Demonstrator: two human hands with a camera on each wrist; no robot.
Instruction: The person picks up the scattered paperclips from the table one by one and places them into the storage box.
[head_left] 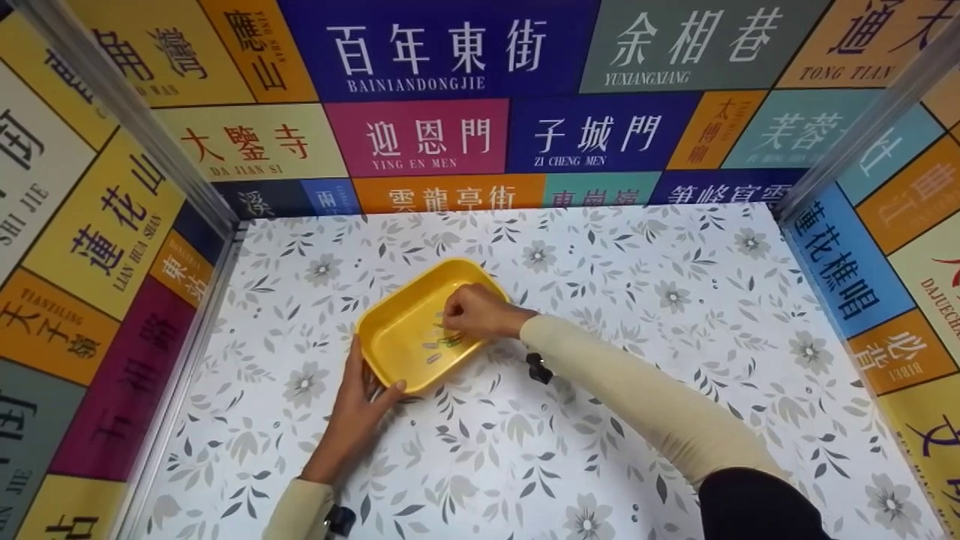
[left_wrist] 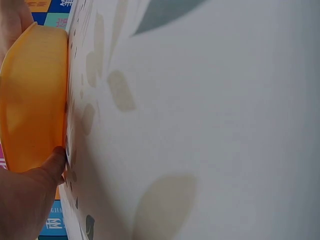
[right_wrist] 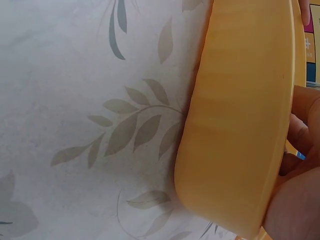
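A yellow tray [head_left: 390, 330] with raised walls stands at an angle on the patterned table. My left hand [head_left: 358, 409] holds its near left corner, thumb on the near side and fingers along the left side. In the left wrist view the thumb [left_wrist: 54, 162] presses the outer wall. My right hand [head_left: 480, 311] reaches over the right wall into the tray, its fingers curled down. Small oblong silvery pieces [head_left: 431, 346] and a green piece [head_left: 451, 341] lie near its fingertips, too small to name surely. Whether the fingertips pinch one is hidden.
A white table covering [head_left: 600, 315] with grey leaves and flowers surrounds the tray. Upright panels with coloured name signs [head_left: 439, 135] enclose the back and both sides. Black wrist straps [head_left: 538, 367] sit on both forearms.
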